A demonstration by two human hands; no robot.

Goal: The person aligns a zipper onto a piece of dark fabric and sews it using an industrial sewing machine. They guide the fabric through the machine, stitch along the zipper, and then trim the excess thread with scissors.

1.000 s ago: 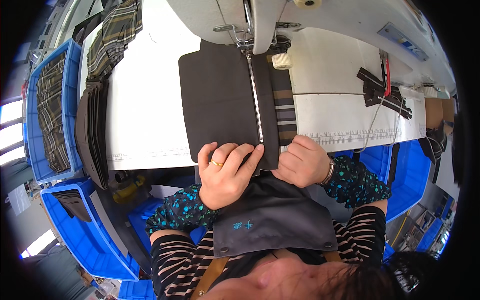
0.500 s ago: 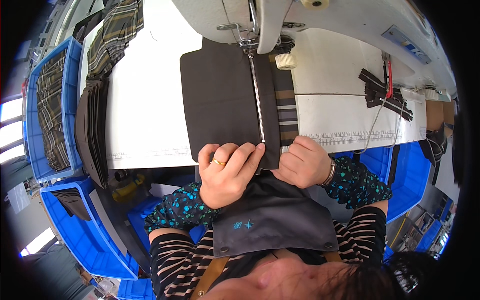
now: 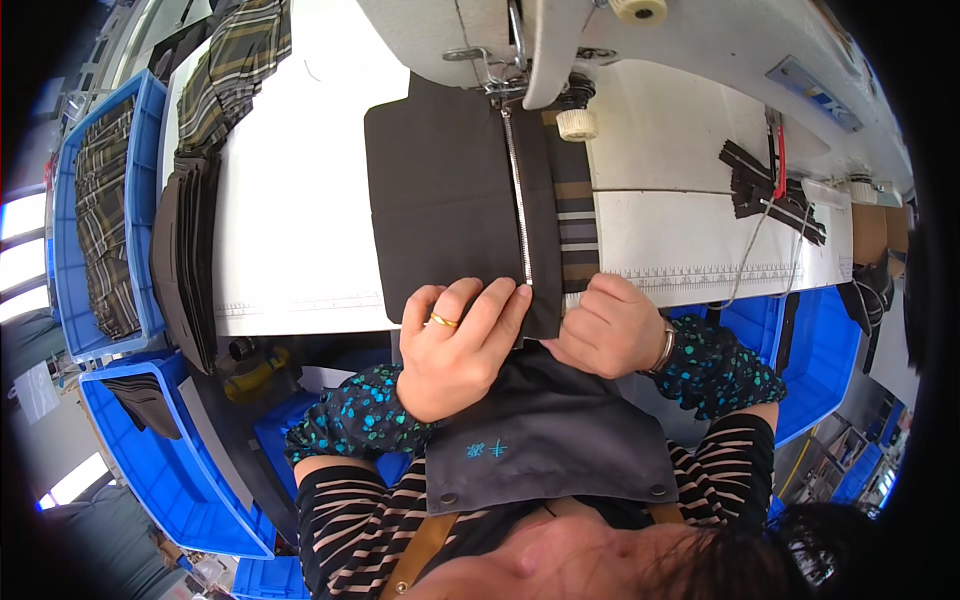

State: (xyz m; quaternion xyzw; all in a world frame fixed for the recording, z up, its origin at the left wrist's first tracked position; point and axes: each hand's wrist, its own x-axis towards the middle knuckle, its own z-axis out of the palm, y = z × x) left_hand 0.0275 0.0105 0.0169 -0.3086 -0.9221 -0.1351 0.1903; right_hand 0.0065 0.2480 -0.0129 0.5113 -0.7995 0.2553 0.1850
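A dark brown fabric panel [image 3: 440, 210] lies on the white sewing table, its far end under the presser foot [image 3: 507, 88] of the sewing machine. A silver-toothed zipper [image 3: 518, 190] runs down it from the foot toward me. Along its right side shows a striped lining strip [image 3: 575, 225]. My left hand [image 3: 458, 345], with a gold ring, is closed over the panel's near edge, fingertips beside the zipper's near end; its thumb is hidden. My right hand [image 3: 608, 325] is curled shut at the near right edge of the panel and lining, pinching the cloth there.
The machine arm [image 3: 720, 50] spans the far right. Loose dark zippers [image 3: 760, 190] and red-handled snips [image 3: 778, 160] lie on the right. Folded dark panels [image 3: 185, 260] and plaid cloth [image 3: 235, 75] sit left, beside blue bins [image 3: 150, 220]. A ruler strip [image 3: 700, 278] edges the table.
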